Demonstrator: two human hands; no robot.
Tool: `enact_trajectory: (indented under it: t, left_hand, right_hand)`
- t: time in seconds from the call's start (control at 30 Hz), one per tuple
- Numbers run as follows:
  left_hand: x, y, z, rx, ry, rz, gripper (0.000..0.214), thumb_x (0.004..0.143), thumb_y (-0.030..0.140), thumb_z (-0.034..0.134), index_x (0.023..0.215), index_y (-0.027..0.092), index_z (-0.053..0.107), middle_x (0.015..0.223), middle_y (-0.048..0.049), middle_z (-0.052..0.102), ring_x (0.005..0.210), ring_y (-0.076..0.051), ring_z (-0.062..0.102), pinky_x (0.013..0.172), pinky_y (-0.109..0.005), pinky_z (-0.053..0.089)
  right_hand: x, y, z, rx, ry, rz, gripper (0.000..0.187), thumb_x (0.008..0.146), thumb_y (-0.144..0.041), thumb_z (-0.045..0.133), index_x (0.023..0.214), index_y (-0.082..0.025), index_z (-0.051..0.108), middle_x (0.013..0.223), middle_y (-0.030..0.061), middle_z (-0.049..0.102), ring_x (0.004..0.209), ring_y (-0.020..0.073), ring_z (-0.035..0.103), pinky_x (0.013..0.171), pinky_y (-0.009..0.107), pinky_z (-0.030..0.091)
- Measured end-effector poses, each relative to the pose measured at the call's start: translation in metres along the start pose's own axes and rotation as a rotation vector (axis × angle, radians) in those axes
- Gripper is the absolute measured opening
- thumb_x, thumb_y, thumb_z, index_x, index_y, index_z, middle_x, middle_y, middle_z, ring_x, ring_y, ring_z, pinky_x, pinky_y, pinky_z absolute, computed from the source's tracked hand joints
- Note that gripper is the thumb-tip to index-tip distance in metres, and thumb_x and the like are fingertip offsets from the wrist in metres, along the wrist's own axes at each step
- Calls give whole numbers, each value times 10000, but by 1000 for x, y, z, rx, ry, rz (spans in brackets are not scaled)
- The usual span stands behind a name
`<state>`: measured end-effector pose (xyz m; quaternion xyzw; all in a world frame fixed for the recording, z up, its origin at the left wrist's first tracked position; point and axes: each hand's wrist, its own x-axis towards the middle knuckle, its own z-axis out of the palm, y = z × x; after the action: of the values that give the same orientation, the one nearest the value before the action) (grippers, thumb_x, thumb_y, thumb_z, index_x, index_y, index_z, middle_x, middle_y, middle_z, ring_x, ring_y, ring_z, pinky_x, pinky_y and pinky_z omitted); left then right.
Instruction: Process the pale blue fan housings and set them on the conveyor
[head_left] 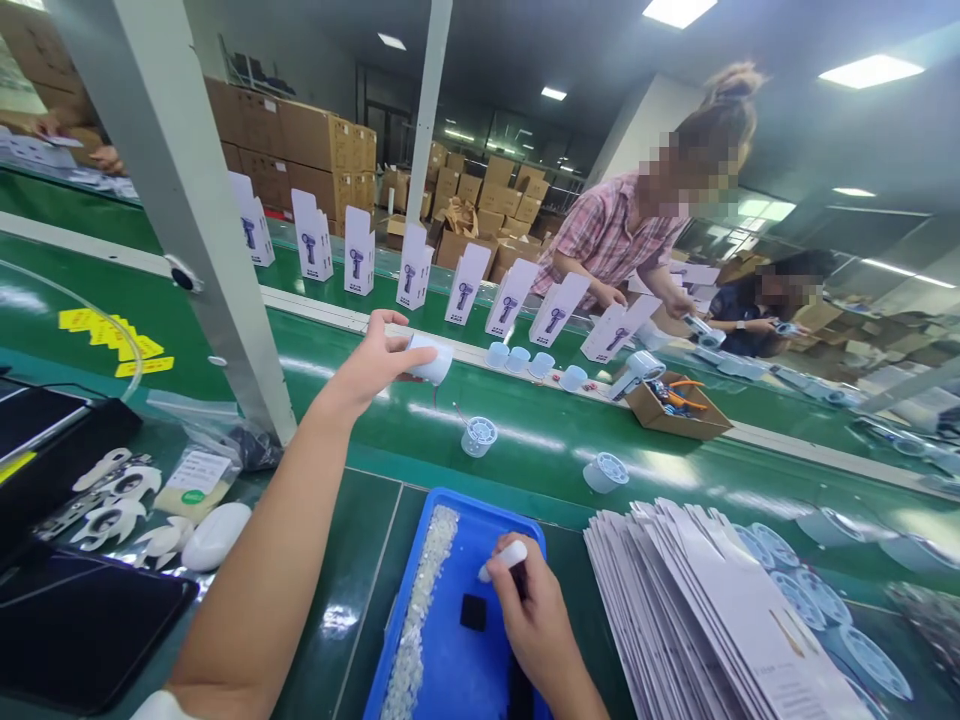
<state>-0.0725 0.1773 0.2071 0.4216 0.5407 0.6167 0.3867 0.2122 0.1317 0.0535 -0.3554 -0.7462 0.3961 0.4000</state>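
My left hand (373, 362) reaches over the green belt, fingers closed around a white cylindrical housing (432, 360) with a thin wire hanging beneath it. Low over a blue tray (433, 500), my right hand (538, 612) grips a small white rounded stick (507, 559); its lower part is hidden in the fingers. Small translucent pieces (417, 610) line the tray's left side, and a black square block (473, 612) lies near the right hand. Two more white housings with spoked ends, a nearer one (479, 437) and another (606, 472), sit on the belt.
Upright open boxes (359, 255) line the belt's far side, beside several small white cups (517, 359) and a carton of tools (679, 410). Folded cardboard (675, 600) is stacked at right. A metal post (202, 220) stands left. A co-worker (611, 235) handles a device opposite.
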Motion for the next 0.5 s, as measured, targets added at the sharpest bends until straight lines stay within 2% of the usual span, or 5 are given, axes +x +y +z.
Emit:
enact_trajectory:
  t: [0.17,0.27,0.33,0.5]
  left_hand:
    - [5,0,5,-408,51,65,280,750,190,732,813,190,459,853,-40,637,797,-203,649,670,-344,588]
    - [9,-1,7,-571,52,34,75,820,174,638,838,127,584,915,-98,660,827,-214,648,693,-344,597]
    - [11,-1,10,-654,78,-3,75,852,166,589,887,108,622,946,-120,675,831,-222,654,680,-342,596]
    - [17,-4,16,-732,213,-116,120,878,135,517,787,128,595,855,-93,665,761,-205,648,646,-347,586]
  right_hand:
    - [-4,3,-4,-4,117,11,154,996,-354,458,970,-222,533,840,1,585,698,135,577,672,234,477]
    - [-6,5,-4,32,104,19,156,1001,-357,451,1005,-223,530,889,6,587,712,130,595,686,237,494]
    - [-7,6,-3,40,82,23,160,999,-358,456,1004,-221,540,899,7,588,729,129,603,701,237,495]
    - [-5,4,1,-2,69,11,185,993,-375,459,997,-209,542,860,12,601,719,136,609,675,233,495]
